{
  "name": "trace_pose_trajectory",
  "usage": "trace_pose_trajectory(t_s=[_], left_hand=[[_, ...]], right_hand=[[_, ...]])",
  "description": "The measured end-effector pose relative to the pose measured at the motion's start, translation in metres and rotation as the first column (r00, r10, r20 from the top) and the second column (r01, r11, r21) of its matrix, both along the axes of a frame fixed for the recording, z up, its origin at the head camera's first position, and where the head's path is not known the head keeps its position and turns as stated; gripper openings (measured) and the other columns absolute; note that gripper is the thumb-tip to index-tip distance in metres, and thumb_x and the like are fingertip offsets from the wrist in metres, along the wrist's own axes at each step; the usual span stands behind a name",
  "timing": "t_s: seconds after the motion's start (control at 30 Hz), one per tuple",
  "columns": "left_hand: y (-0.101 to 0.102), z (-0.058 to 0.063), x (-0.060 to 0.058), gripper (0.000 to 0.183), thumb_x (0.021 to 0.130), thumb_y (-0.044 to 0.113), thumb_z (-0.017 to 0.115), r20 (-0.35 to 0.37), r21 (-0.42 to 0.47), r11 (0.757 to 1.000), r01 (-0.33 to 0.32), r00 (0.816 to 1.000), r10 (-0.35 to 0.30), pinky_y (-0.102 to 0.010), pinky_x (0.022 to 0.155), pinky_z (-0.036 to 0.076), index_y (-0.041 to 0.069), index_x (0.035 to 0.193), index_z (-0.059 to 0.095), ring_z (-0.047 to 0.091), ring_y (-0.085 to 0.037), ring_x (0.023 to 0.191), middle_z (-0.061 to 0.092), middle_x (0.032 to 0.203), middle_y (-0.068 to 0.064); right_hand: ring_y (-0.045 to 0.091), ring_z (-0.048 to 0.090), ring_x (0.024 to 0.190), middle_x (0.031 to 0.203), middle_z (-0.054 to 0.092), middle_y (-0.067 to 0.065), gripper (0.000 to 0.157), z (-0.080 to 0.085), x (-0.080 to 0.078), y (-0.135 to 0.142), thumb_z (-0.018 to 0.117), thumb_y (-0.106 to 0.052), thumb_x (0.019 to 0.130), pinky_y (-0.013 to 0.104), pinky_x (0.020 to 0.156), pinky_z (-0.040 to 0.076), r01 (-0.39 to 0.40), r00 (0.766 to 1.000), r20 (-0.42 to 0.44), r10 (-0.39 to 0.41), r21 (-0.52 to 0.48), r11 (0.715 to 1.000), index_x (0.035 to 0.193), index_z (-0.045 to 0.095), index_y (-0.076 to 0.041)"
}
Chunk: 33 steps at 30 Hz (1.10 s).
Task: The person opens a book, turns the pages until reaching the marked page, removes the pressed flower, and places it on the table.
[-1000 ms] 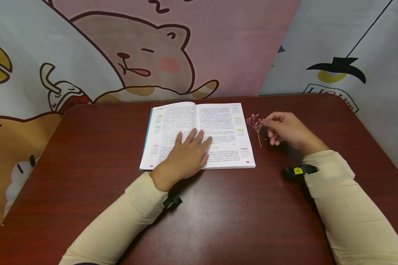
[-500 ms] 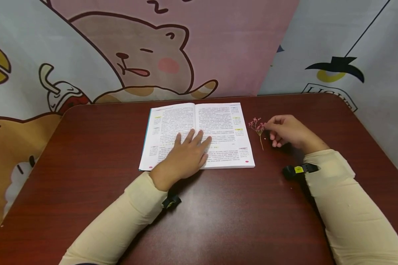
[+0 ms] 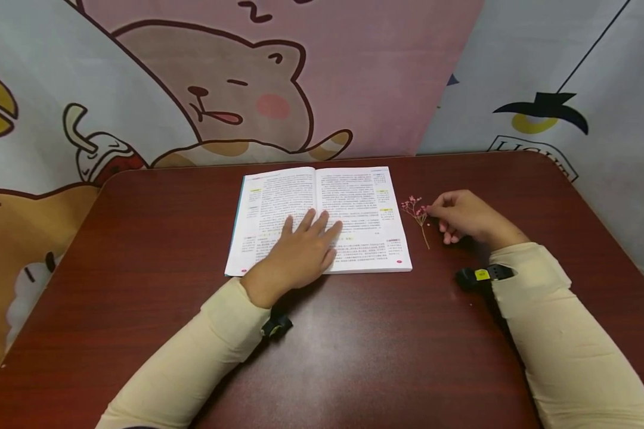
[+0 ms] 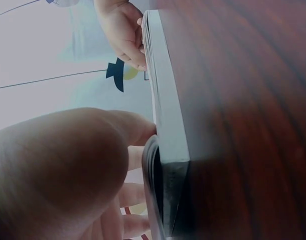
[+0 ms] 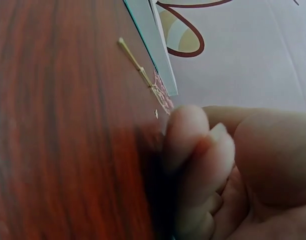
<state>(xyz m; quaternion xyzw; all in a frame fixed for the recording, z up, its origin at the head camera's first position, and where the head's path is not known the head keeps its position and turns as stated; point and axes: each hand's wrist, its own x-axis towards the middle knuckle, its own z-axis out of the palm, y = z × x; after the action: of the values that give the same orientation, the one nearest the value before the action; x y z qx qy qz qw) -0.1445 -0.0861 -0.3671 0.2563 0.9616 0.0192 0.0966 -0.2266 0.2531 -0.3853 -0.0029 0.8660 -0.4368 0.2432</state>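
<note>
An open book (image 3: 354, 202) with printed pages lies on the dark red-brown table. My left hand (image 3: 300, 247) rests flat on its lower middle with the fingers spread. In the left wrist view, that hand's thumb and fingers press on the pages (image 4: 165, 100) seen edge-on. Just right of the book is a small dried sprig of pink flowers (image 3: 420, 211), its thin stem angled down toward me. My right hand (image 3: 467, 214) pinches the sprig at its right edge between thumb and forefinger. The right wrist view shows the stem (image 5: 135, 62) low over the table, the pinched part hidden behind fingertips.
The table (image 3: 354, 357) meets a cartoon-printed wall cloth (image 3: 381, 77) at its far edge. A tiny pale crumb (image 5: 156, 114) lies near the sprig. Dark camera straps (image 3: 483, 275) sit at both wrists.
My right hand has shifted slightly toward me, and the sprig has moved a little right and nearer, its stem tilting more. My left hand stays on the book.
</note>
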Motion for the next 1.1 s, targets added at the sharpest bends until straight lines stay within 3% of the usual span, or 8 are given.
trace_pose_trajectory(t_s=[0.17, 0.77, 0.9, 1.1], left_hand=[[-0.001, 0.001, 0.001, 0.055, 0.107, 0.037, 0.039, 0.002, 0.01, 1.0, 0.001, 1.0, -0.001, -0.066, 0.118, 0.021, 0.021, 0.158, 0.031, 0.02, -0.034, 0.154, 0.026, 0.165, -0.012], [-0.006, 0.008, 0.002, 0.055, 0.107, 0.036, 0.04, 0.002, 0.01, 1.0, -0.015, 1.0, 0.015, -0.065, 0.119, 0.019, 0.021, 0.158, 0.031, 0.019, -0.034, 0.155, 0.026, 0.165, -0.011], [-0.004, 0.006, 0.001, 0.054, 0.106, 0.036, 0.041, 0.006, 0.036, 0.999, -0.009, 1.0, 0.009, -0.065, 0.119, 0.019, 0.021, 0.158, 0.032, 0.02, -0.033, 0.155, 0.027, 0.165, -0.011], [-0.004, 0.004, 0.0, 0.054, 0.107, 0.036, 0.04, 0.031, 0.037, 0.999, -0.001, 1.0, 0.0, -0.063, 0.119, 0.02, 0.022, 0.158, 0.031, 0.019, -0.032, 0.155, 0.026, 0.166, -0.01]], right_hand=[[0.014, 0.061, 0.045, 0.059, 0.054, 0.002, 0.03, 0.002, 0.001, -0.003, 0.053, -0.027, 0.104, 0.033, 0.047, 0.055, -0.012, 1.0, -0.026, 0.013, 0.048, 0.999, 0.106, 0.052, 0.003], [0.018, 0.064, 0.047, 0.061, 0.054, 0.004, 0.033, 0.013, 0.006, -0.014, 0.054, -0.031, 0.103, 0.037, 0.049, 0.057, -0.019, 0.998, -0.065, 0.021, 0.039, 0.999, 0.103, 0.052, 0.003], [0.021, 0.065, 0.049, 0.062, 0.055, 0.005, 0.033, 0.02, 0.013, -0.018, 0.053, -0.03, 0.103, 0.038, 0.051, 0.058, -0.022, 0.997, -0.077, 0.024, 0.031, 0.999, 0.106, 0.053, 0.003], [0.022, 0.066, 0.051, 0.062, 0.054, 0.005, 0.033, 0.023, 0.029, -0.037, 0.054, -0.028, 0.103, 0.038, 0.052, 0.058, -0.058, 0.998, -0.031, 0.056, -0.048, 0.997, 0.107, 0.053, 0.005]])
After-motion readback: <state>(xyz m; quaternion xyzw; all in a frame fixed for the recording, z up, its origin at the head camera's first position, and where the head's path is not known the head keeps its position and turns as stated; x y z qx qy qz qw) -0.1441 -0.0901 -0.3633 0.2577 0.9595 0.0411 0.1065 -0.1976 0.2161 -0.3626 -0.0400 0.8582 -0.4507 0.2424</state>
